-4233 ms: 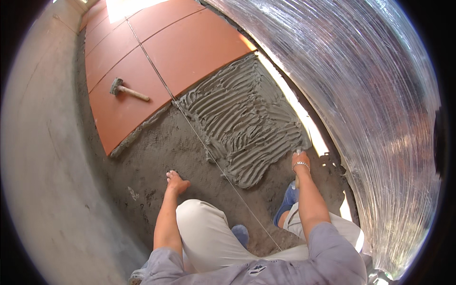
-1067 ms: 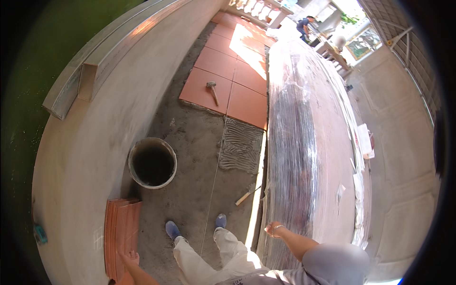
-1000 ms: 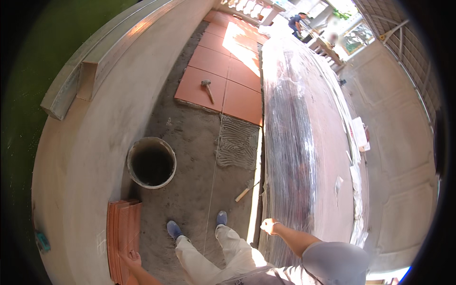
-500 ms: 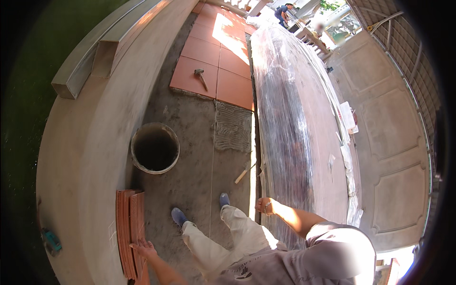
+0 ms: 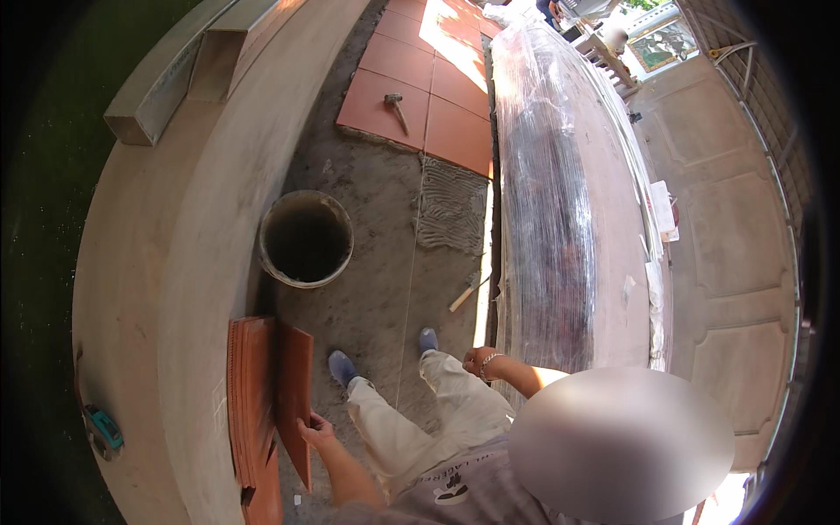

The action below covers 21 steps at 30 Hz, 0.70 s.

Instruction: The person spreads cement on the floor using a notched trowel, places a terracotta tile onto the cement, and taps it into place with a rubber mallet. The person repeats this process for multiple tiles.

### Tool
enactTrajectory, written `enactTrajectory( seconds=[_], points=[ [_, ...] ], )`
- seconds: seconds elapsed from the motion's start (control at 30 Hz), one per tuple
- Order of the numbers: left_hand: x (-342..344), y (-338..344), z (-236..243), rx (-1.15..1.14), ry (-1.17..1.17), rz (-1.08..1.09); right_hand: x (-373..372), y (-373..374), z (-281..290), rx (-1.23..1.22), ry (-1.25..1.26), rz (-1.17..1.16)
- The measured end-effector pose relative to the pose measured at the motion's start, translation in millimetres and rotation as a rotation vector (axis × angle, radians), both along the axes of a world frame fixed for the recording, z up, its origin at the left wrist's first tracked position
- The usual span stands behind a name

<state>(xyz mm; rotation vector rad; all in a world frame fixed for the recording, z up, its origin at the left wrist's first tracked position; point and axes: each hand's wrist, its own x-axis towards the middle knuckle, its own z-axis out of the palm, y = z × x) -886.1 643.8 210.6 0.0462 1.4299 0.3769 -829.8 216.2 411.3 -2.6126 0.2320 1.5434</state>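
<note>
A terracotta tile (image 5: 295, 394) stands on edge, tipped away from the stack of tiles (image 5: 249, 394) that leans against the low curved wall (image 5: 188, 289). The left hand (image 5: 315, 430) grips this tile by its right edge, fingers curled round it. The right hand (image 5: 479, 360) rests loosely closed against the plastic-wrapped pallet (image 5: 560, 219), holding nothing. Ahead on the mortar floor (image 5: 385, 262) sits a round bucket (image 5: 306, 238), a trowel (image 5: 468, 290) beside the pallet's edge, and a mallet (image 5: 396, 107) on the laid tiles (image 5: 420, 87).
</note>
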Motion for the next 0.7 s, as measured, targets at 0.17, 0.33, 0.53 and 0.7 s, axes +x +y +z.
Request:
enactTrajectory(
  seconds=[0.17, 0.33, 0.53, 0.7],
  points=[
    [-10, -12, -4, -0.03, 0.005, 0.03, 25, 46, 2, 0.089, 0.06, -0.136],
    [-5, -7, 23, -0.122, -0.033, 0.008, 30, 81, -5, 0.289, 0.032, 0.005],
    [-14, -50, 75, -0.118, 0.095, -0.225, 9, 126, -29, 0.531, 0.164, -0.083],
    [4, -114, 130, -0.263, 0.084, -0.458, 13, 131, -19, 0.6, 0.28, -0.878]
  ],
)
